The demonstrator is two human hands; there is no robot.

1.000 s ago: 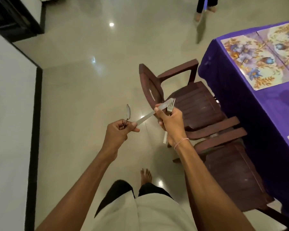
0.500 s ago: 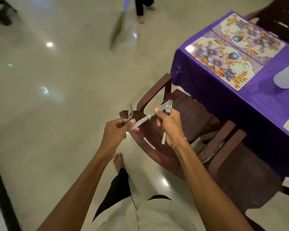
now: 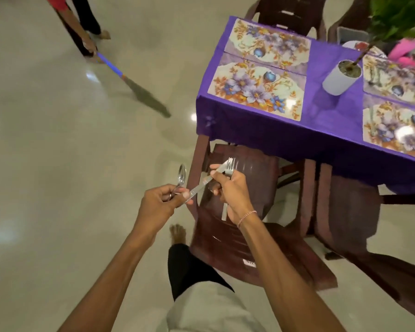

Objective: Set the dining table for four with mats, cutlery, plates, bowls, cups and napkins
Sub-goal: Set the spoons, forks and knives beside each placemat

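My left hand grips a spoon that stands upright, and its thumb pins the handle of a knife. My right hand holds a fork with tines up and pinches the knife's other end. Both hands hover over a dark brown chair just short of the table, which wears a purple cloth. Several floral mats lie on it, the nearest one at the table's left end.
A white pot with a green plant stands mid-table. A second brown chair sits to the right. Another person sweeps with a broom at the far left. Open tiled floor stretches to my left.
The view has swung toward the table, now showing more mats, the plant pot and the sweeping person. My hands keep the same hold on the cutlery.
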